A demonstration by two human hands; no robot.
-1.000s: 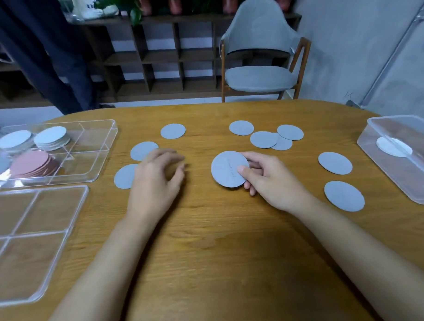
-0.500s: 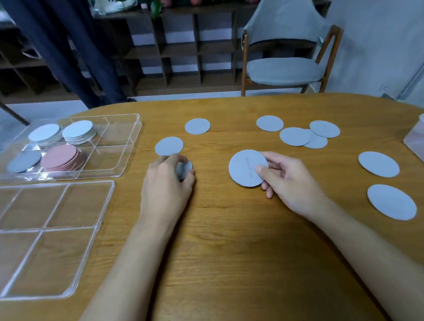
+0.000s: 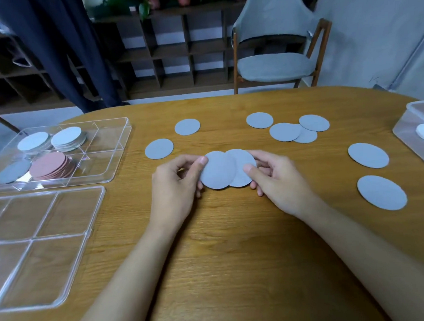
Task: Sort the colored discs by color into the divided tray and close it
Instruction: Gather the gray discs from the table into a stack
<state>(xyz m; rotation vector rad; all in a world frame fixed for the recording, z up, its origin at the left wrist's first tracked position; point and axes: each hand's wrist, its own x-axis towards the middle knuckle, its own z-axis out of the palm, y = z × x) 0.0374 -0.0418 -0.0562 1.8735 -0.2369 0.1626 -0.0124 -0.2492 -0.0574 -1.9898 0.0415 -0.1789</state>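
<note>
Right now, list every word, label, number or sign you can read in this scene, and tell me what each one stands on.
None can be read. The discs in the left hand and right hand show plain grey faces, like the loose discs on the table. The clear tray, its lid and the box at right show no label.

No writing, label, brand, number or sign can be read anywhere. The flat grey round discs (image 3: 217, 171), the clear plastic divided tray (image 3: 103, 164) and the wooden desk (image 3: 233, 255) show only plain surfaces.
</note>
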